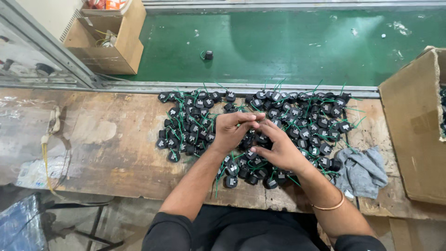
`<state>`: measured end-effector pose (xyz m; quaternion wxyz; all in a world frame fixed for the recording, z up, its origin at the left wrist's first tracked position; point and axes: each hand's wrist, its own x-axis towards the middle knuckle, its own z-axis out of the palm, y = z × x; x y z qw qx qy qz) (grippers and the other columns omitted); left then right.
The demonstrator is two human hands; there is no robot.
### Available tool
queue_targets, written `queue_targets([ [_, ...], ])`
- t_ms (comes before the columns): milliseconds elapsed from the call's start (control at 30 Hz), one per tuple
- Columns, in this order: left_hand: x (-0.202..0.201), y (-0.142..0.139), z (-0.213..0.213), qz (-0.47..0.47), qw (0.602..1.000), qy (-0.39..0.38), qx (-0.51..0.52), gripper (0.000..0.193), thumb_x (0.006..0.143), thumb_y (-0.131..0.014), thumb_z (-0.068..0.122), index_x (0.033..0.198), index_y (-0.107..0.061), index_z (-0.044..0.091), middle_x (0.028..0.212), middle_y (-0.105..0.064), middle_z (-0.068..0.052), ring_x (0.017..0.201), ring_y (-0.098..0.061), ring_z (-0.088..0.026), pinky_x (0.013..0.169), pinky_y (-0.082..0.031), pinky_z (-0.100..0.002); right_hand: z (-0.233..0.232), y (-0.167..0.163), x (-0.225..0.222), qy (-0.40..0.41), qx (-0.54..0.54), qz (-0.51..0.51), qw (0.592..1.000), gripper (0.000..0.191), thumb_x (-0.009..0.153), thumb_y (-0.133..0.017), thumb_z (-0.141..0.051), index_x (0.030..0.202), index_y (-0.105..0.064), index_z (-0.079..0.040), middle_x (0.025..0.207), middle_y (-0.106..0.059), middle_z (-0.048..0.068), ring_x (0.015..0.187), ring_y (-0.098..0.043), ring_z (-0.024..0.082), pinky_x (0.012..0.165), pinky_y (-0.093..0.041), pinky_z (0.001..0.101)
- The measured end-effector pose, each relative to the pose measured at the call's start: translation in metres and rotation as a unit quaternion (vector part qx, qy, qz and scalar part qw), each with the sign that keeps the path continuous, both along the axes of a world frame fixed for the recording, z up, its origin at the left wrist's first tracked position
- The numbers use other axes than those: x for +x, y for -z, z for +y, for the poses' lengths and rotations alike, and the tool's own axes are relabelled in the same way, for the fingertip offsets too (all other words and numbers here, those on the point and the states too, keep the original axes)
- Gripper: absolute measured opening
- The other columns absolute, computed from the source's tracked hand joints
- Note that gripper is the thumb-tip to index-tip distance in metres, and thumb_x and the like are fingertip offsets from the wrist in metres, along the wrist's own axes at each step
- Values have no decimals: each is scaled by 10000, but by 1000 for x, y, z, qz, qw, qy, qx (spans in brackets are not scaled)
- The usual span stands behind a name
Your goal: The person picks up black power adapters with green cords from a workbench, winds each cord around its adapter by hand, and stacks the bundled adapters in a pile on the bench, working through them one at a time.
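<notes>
A big heap of small black round parts with green wires (306, 118) covers the middle of a worn wooden bench (107, 148). My left hand (231, 131) and my right hand (278, 146) meet over the heap's centre, fingertips pinched together on one small black part that the fingers mostly hide. A thin bangle sits on my right wrist. One lone black part (208, 55) lies on the green conveyor belt (288, 46) beyond the bench.
A grey rag (362, 171) lies at the heap's right edge. An open cardboard box (416, 125) stands at far right, another cardboard box (109, 39) at upper left on the belt's end. A metal rail (232, 87) separates bench and belt.
</notes>
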<state>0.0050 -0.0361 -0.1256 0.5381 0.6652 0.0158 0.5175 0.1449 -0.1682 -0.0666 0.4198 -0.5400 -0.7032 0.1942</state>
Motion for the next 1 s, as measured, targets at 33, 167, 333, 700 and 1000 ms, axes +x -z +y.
queue_targets([
  [33,4,2,-2,-2,1000,-13,5,180,993,-714,-36,1138,-693,69,1173,-766,-169,966,-766,-185,872,-648,-324,1,3,3,14,-22,13,1000,596,765,-886,-144,1272,-606,-3,1252,-583,154,1221,-577,300,1042,-468,393],
  [167,3,6,-15,-49,996,-34,63,259,969,-686,-90,1148,-691,97,1138,-756,-81,1029,-771,-221,891,-647,-322,3,14,5,4,-23,79,997,542,720,-888,-113,1175,-619,6,1268,-560,162,1201,-571,291,1004,-482,384],
  [333,-12,2,-10,82,977,-139,143,319,880,-679,-126,1107,-707,96,1199,-764,-119,858,-765,-151,793,-625,-263,5,19,8,38,-25,41,998,472,713,-903,-103,1101,-651,-13,1126,-631,103,1073,-637,239,936,-519,343],
  [700,-6,6,-3,102,992,-27,-74,241,793,-850,-38,907,-656,50,1028,-723,-58,963,-683,-137,857,-577,-285,14,18,3,105,28,35,993,461,714,-885,-63,1124,-685,7,1057,-641,112,975,-654,242,877,-527,340],
  [1000,-32,-10,24,146,988,-35,42,289,735,-911,91,895,-673,56,1022,-743,-52,996,-706,-179,919,-550,-329,10,20,8,113,36,43,992,465,683,-911,-105,1102,-724,-28,1066,-622,113,1005,-638,246,896,-520,354],
])
